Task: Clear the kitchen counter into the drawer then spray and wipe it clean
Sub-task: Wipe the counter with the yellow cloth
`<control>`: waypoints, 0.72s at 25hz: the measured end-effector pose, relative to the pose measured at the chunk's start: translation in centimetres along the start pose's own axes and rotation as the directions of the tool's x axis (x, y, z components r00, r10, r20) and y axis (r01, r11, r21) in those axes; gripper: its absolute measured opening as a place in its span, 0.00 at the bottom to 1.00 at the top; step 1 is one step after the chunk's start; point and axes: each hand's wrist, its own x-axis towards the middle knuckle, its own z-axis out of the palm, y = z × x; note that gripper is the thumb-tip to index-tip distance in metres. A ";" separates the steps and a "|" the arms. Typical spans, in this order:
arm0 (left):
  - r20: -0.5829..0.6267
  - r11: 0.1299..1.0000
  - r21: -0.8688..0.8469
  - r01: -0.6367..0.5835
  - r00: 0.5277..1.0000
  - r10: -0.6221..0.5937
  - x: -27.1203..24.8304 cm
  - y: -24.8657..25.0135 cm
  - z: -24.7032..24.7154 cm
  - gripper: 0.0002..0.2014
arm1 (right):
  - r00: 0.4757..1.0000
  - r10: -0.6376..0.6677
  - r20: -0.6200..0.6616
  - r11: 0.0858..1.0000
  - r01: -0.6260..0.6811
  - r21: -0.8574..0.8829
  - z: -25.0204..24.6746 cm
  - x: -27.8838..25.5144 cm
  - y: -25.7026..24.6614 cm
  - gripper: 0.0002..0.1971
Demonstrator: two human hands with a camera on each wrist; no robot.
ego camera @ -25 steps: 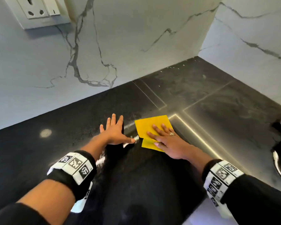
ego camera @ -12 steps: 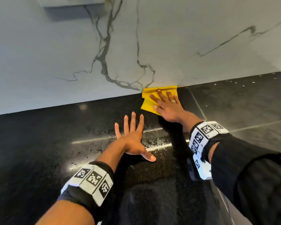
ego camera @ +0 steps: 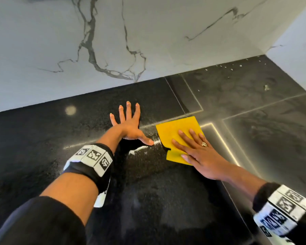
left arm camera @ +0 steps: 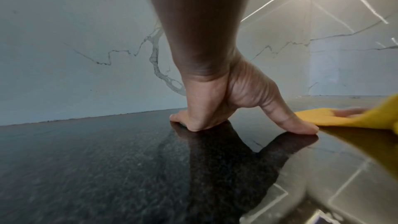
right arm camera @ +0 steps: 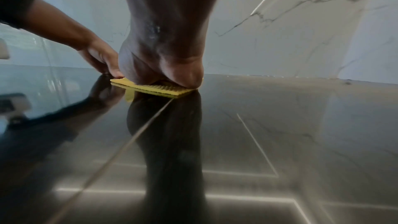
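A folded yellow cloth (ego camera: pixel 175 131) lies flat on the black stone counter (ego camera: pixel 42 138). My right hand (ego camera: pixel 193 147) presses down on it with straight fingers, a ring on one finger. The right wrist view shows the heel of that hand on the yellow cloth (right arm camera: pixel 155 88). My left hand (ego camera: pixel 129 124) rests flat on the bare counter just left of the cloth, fingers spread, thumb tip close to the cloth's edge. In the left wrist view the left hand (left arm camera: pixel 215 108) props on the counter with the yellow cloth (left arm camera: pixel 344 118) beside the thumb. Wet streaks (ego camera: pixel 140 148) shine near the thumb.
A white marble backsplash (ego camera: pixel 113 41) with grey veins runs along the back, and a second marble wall (ego camera: pixel 298 50) closes the right corner. White specks (ego camera: pixel 237 66) lie along the far right back edge. The shiny counter (right arm camera: pixel 280 125) reflects ceiling light lines.
My right hand has slid the cloth back from the backsplash toward me and to the right. The left hand stays flat on the counter.
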 end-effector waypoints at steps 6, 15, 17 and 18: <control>-0.228 0.995 0.032 -0.093 0.969 0.097 -2.9 0.6 3.9 0.50 | 0.977 0.166 -0.136 0.986 -0.164 0.026 5.8 -11.2 -4.9 0.27; 0.024 0.791 0.335 -0.512 0.844 0.536 -17.4 3.5 17.5 0.43 | 0.567 0.579 -0.586 0.816 -0.411 0.407 15.7 -17.9 -14.2 0.27; 0.080 0.750 0.368 -0.550 0.822 0.563 -20.2 2.4 19.0 0.44 | 0.342 0.714 -0.611 0.700 -0.352 0.621 17.2 -15.6 -17.4 0.27; 0.104 0.739 0.377 -0.558 0.818 0.565 -21.3 1.6 19.6 0.45 | 0.255 0.774 -0.580 0.633 -0.293 0.716 17.8 -14.4 -19.8 0.27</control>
